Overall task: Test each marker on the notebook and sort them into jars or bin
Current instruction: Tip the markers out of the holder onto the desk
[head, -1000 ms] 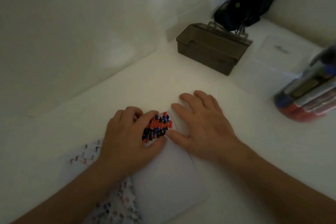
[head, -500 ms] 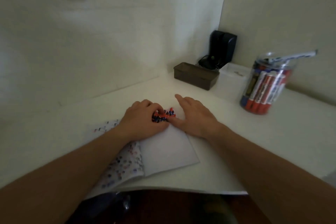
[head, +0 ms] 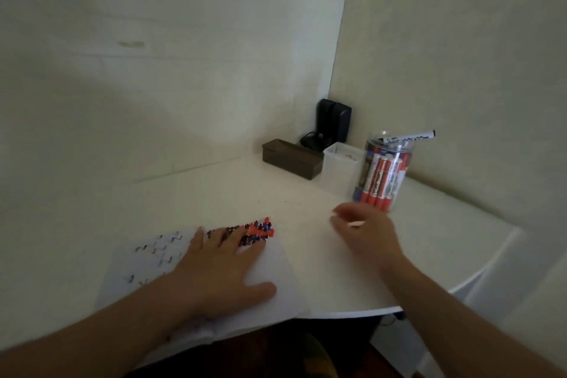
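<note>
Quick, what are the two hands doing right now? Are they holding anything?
Left hand: open, fingers spread flat, pressing on the notebook.
Right hand: open, fingers loosely curled, holding nothing, blurred, near the marker jar.

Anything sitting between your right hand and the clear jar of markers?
No. In the head view only a short bare strip of white desk separates the right hand from the clear plastic jar of red and blue markers.

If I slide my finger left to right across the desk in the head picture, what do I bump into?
notebook → left hand → dark brown box → right hand → jar of markers
</note>
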